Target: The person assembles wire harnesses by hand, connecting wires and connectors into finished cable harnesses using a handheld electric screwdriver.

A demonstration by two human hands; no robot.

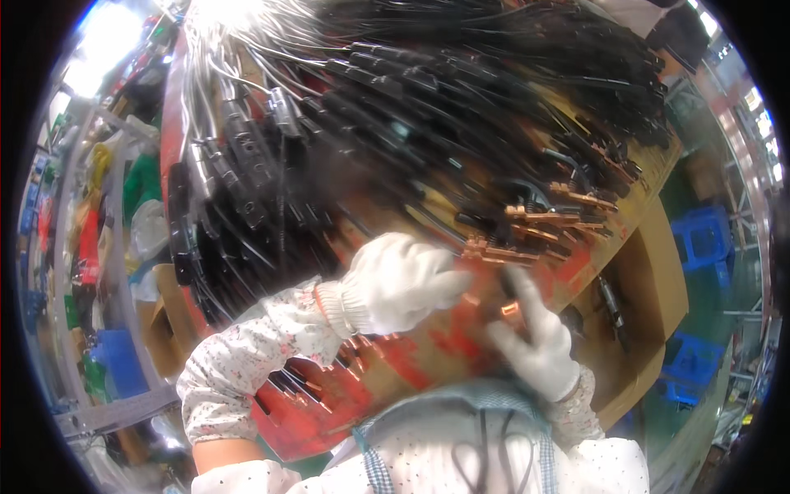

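My left hand (403, 284), in a white knit glove, is over the middle of the near table with its fingers curled; what they hold, if anything, is hidden. My right hand (539, 346), also gloved and blurred by motion, has its thumb and forefinger spread apart. Between those fingertips shows a small copper-coloured end (510, 309) on a dark, smeared part; no grip on it is visible. Beyond both hands lie several copper-jawed clamps (543, 216) with black handles, which look like welding electrode holders.
Black handles (247, 156) and cables heap over the red, worn table (329, 416). Copper-tipped black pieces (300, 387) lie by my left forearm. An open cardboard box (650, 288) stands right of the table, with blue crates (704, 239) beyond. Another blue crate (119, 362) is at left.
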